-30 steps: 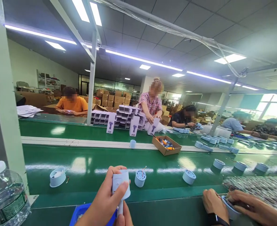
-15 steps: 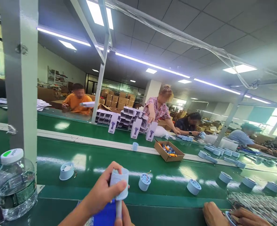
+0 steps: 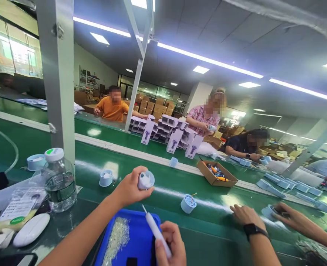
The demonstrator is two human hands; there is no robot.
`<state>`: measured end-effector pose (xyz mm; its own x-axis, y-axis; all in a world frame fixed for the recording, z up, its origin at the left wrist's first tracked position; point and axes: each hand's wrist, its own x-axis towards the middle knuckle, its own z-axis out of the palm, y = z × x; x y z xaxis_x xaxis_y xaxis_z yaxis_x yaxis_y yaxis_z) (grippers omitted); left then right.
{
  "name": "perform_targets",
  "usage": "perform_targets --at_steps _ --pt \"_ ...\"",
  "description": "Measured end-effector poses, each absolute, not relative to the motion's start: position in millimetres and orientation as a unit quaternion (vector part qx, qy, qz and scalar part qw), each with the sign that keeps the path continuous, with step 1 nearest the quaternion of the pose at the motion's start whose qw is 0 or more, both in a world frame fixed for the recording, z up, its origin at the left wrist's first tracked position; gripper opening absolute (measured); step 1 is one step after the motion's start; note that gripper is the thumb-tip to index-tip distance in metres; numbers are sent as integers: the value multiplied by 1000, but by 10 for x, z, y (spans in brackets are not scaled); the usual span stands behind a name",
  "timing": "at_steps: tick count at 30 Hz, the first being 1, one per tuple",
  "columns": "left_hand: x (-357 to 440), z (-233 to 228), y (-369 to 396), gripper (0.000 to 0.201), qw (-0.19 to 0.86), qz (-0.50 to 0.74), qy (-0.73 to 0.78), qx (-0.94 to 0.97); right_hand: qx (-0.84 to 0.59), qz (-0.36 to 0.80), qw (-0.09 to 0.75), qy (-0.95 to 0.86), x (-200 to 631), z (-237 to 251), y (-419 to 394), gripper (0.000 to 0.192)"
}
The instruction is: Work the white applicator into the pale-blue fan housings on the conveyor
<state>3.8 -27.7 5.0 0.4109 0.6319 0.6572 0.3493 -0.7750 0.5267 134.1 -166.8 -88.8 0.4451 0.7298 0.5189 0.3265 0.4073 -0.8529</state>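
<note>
Above the blue tray (image 3: 141,236) on the green desk (image 3: 208,229), the left hand (image 3: 130,186) has its grip clamped around a pale round housing (image 3: 146,180); the right hand (image 3: 170,244) grips a white screwdriver (image 3: 155,231). The housing looks light, stiff, smooth plastic, best held by its rim.

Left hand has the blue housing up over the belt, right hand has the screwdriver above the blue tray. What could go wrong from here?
1. The left hand pinches the round housing over the green belt; if it slips, it may land among other parts.
2. The screwdriver tip in the right hand points toward the left hand's fingers and could jab them.
3. The neighbour's watch-wearing hand works close by, so elbows may collide.
</note>
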Motion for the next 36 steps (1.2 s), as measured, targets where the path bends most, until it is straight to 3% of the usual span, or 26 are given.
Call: perform_targets --at_steps 3,7,10,13,22,31,36 --pt "20 -92 -177 47 206 350 385 829 -529 208 676 -469 1354 -782 -1683 20" --pt "3 -295 -99 40 178 245 395 867 -528 299 633 -481 1310 -725 -1634 22" --pt "26 -448 -83 56 154 207 387 885 -518 336 611 -495 1249 -729 -1611 24" --pt "42 -541 -66 64 158 184 391 888 -515 337 589 -523 1214 -740 -1617 22" --pt "-88 -379 8 51 226 147 379 885 -522 344 557 -547 1222 -759 -1624 19" --pt "-361 -316 241 42 99 173 528 826 -510 323 575 -553 1205 -738 -1637 15" --pt "-513 -388 325 50 121 107 591 791 -507 334 563 -561 1199 -708 -1646 14"
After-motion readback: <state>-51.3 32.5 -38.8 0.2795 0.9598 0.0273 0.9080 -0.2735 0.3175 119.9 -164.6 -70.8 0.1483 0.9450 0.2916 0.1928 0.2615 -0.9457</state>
